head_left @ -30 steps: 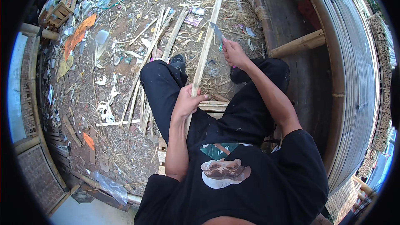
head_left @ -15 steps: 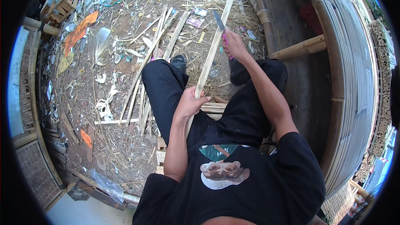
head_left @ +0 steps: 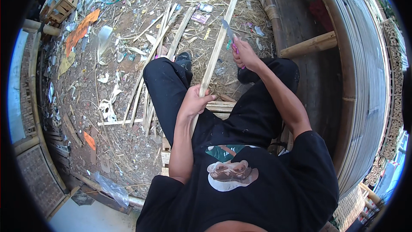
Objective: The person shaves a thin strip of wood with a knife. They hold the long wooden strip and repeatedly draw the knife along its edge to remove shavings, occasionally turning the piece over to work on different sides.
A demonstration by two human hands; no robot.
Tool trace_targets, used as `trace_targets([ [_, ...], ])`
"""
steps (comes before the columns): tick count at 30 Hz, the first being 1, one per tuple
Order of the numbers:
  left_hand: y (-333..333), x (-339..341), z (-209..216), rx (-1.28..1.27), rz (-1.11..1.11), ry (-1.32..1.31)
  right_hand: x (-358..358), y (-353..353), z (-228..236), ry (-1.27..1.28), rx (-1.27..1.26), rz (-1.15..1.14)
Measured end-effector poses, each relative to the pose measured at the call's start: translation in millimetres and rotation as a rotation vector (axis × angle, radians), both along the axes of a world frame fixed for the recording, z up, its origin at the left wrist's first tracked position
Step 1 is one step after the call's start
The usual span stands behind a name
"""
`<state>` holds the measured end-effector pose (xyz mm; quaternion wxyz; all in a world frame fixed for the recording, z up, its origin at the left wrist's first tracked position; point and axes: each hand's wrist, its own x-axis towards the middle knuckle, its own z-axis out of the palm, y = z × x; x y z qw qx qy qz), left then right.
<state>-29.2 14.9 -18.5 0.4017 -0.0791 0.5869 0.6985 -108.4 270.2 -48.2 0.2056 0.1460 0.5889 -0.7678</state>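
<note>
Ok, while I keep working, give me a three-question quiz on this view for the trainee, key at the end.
1. What does the left hand grip?
2. True or false: the grey-bladed knife with a pink handle is in the right hand.
3. In which corner of the picture is the slatted, pale brown wooden crate?
A) upper left
B) upper right
C) lower right

Key:
1. A long, flat, pale strip of wood or bamboo.
2. True.
3. A.
</note>
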Motion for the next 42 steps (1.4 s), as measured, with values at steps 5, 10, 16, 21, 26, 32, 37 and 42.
trace_targets([
  [5,2.6,-0.6,4.6,0.009,-0.011,0.024,-0.3,3.8,-1.4,0.050,0.108,-0.016],
  [10,5.0,-0.1,5.8,0.006,-0.021,0.009,-19.5,5.1,-14.6,0.621,1.025,-0.196],
  [16,2.6,0.5,4.7,0.029,-0.015,0.011,-25.9,1.5,-11.8,0.397,0.598,-0.090],
  [21,0.1,-1.8,7.5,0.014,0.007,-0.007,-23.7,-10.0,4.2,0.069,0.149,-0.067],
  [26,-4.9,1.6,4.0,0.035,0.019,-0.018,13.2,4.4,18.9,-0.053,0.156,0.068],
  [32,-4.4,-5.4,8.7,0.066,0.038,-0.026,-2.2,0.3,10.0,-0.020,0.031,0.048],
  [37,-6.3,-4.4,2.5,0.095,0.027,-0.056,-12.2,-3.0,4.5,0.652,0.992,-0.210],
  [42,-1.5,-1.4,4.1,0.079,0.015,-0.048,-27.4,-2.3,2.7,0.446,0.682,-0.208],
])
